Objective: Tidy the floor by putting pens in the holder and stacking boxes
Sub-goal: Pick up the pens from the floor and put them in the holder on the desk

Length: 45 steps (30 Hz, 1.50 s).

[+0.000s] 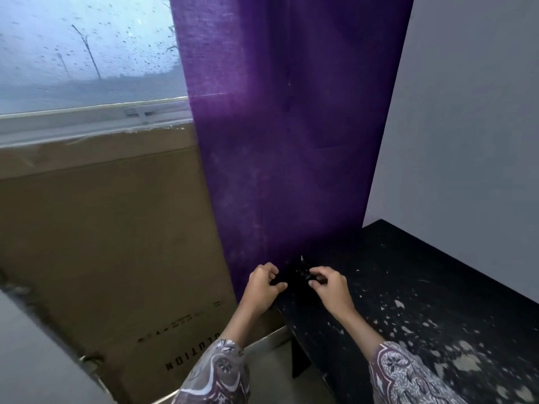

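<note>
A black pen holder stands on the near left corner of a black table, hard to make out against the dark top. A small pale pen tip pokes up from it. My left hand curls its fingers round the holder's left side. From the other side my right hand grips it, fingers curled at the rim. A large brown cardboard box stands upright on the left, below the window.
A purple curtain hangs straight behind the holder, down to the table edge. The table top is scuffed with pale flecks. A grey wall closes the right side. A rain-spotted window and its sill are at the upper left.
</note>
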Each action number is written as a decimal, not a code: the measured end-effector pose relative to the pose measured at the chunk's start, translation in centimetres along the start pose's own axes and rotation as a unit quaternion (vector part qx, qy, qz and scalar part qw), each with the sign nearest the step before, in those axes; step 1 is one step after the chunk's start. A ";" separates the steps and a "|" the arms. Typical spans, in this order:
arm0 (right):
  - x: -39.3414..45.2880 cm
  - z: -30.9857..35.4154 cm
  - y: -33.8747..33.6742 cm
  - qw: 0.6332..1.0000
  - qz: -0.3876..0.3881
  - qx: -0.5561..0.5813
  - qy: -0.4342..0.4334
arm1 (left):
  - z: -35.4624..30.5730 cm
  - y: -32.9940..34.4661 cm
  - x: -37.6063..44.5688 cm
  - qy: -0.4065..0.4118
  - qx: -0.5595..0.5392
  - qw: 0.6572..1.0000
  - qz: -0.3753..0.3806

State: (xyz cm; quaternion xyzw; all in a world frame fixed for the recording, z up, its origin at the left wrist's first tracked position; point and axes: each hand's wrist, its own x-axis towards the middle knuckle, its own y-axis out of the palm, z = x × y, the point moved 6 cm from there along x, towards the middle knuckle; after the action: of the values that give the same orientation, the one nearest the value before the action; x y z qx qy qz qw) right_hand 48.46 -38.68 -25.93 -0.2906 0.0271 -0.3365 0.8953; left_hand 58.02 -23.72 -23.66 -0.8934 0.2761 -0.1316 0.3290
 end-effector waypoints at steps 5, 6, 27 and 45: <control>-6.5 3.9 1.2 1.000 0.011 0.018 -0.013 | 1.7 -4.0 -7.6 -0.007 0.037 0.999 -0.002; -8.2 4.9 1.6 1.000 0.015 0.018 -0.017 | 2.2 -4.8 -9.4 -0.010 0.053 0.999 0.001; -36.1 19.5 14.0 0.959 0.257 0.002 -0.122 | 16.0 -20.8 -42.9 -0.178 0.179 0.968 -0.003; -56.3 19.7 23.6 0.889 0.425 -0.055 -0.162 | 24.0 -20.0 -70.5 -0.373 0.085 0.923 -0.049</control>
State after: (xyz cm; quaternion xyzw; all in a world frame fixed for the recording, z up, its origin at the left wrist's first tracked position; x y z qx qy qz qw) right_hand 23.69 20.27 -30.61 -0.3502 0.0211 0.1303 0.9273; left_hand 18.83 42.16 -32.20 -0.8589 0.0770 0.1720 0.4762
